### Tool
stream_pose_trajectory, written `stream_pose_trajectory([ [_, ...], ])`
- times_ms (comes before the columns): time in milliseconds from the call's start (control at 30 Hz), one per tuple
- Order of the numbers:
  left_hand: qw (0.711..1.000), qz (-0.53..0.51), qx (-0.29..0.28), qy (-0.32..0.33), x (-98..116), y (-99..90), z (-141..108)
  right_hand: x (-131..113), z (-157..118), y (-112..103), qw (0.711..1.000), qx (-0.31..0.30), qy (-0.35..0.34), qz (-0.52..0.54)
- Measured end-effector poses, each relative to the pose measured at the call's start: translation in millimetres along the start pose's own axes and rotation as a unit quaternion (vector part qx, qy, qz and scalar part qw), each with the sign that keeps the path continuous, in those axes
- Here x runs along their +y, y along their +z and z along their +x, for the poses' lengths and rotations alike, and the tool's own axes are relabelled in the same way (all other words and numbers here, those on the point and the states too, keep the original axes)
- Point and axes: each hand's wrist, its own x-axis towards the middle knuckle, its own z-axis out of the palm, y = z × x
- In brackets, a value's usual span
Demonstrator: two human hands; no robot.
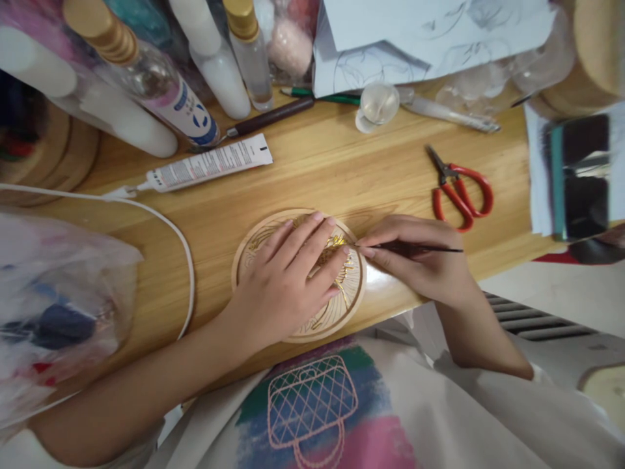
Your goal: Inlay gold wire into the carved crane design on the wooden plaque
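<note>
A round wooden plaque with a raised rim and fine line pattern lies on the table; gold wire-like lines shine on part of it. My left hand rests flat across the plaque with fingers stretched out, covering much of its middle and left. At the plaque's right edge, my right hand pinches a thin dark tool, slim as a fine brush. The tool's tip points left to the gold part, near my left fingertips. Its exact kind I cannot make out.
Red-handled pliers lie beyond my right hand. A white tube, a dark-handled tool and bottles stand or lie behind. A white cable and plastic bag are left; a phone is right.
</note>
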Motion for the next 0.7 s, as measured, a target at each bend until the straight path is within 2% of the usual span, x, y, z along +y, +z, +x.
stream_pose_trajectory([
  [700,1.000,0.001,0.000,-0.003,1.0,-1.6,0.1,2.2,-0.7,0.8,1.000,0.006,-0.013,0.002],
])
